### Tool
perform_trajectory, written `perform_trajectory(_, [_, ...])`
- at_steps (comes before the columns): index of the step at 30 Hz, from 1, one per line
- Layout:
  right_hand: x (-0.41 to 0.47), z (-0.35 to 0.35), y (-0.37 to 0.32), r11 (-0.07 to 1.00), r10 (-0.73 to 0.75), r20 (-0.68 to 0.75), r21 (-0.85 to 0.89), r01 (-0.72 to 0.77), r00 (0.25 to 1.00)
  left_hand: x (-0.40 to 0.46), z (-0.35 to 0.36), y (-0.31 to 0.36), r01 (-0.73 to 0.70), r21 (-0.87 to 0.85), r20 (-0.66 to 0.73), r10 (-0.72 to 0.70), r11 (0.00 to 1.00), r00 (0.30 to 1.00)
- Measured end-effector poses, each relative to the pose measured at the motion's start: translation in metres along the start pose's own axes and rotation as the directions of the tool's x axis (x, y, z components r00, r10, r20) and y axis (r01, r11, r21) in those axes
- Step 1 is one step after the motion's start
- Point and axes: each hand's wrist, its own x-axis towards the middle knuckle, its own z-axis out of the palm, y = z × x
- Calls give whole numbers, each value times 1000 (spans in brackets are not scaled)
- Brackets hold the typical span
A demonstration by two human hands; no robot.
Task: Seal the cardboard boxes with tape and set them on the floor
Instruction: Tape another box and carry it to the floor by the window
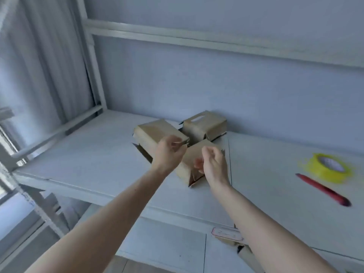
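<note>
1. Head view: three cardboard boxes (pixel 202 125) clustered on the desk (pixel 88 154); my left hand (pixel 169 152) and right hand (pixel 213 164) hover above, loosely curled, holding nothing.
2. I'd fetch the yellow tape (pixel 331 167) first, well right.

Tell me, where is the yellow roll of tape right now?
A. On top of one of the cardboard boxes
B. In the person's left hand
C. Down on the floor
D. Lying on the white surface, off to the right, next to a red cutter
D: the yellow tape roll lies on the white surface at the right, beside the red utility knife, away from both hands.
</note>
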Motion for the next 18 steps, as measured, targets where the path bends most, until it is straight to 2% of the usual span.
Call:
perform_trajectory(3, [25,-40,14,997,64,-13,-43,-65,998,24,41,7,-80,209,135,52,975,989])
perform_trajectory(6, [46,-64,29,982,177,27,-70,-175,984,45,72,7,-125,370,271,21,921,962])
perform_trajectory(10, [68,-77,45,948,319,109,-17,-319,941,60,101,5,-190,535,362,-20,823,932])
perform_trajectory(14, [89,-81,49,924,373,120,44,-380,920,69,121,8,-295,657,451,-48,694,891])
perform_trajectory(18, [113,-92,45,919,383,61,73,-387,922,87,140,22,-286,655,443,-48,699,895])
